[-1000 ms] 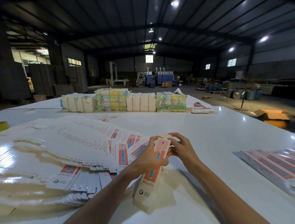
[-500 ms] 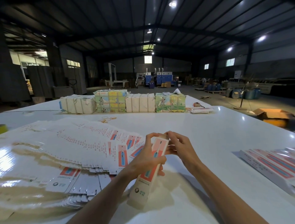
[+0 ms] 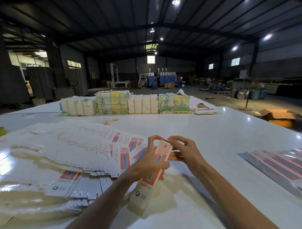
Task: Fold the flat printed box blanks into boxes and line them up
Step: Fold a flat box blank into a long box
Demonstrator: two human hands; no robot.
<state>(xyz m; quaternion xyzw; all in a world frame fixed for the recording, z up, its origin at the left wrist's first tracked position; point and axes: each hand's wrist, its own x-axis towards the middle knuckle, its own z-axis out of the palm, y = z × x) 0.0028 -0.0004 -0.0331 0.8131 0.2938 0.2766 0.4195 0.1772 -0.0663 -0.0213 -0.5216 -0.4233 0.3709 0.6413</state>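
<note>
left hand grips box mid-length; right hand pinches its top.

Room: dim and dark, far end hard to see.
Light: small bright roof lamps shine down; pale windows glow.
Glare: white shine on the table and flat blanks, left side.
Shadows: soft, beside the box.
Edges: bent; near corners blurry.
</note>
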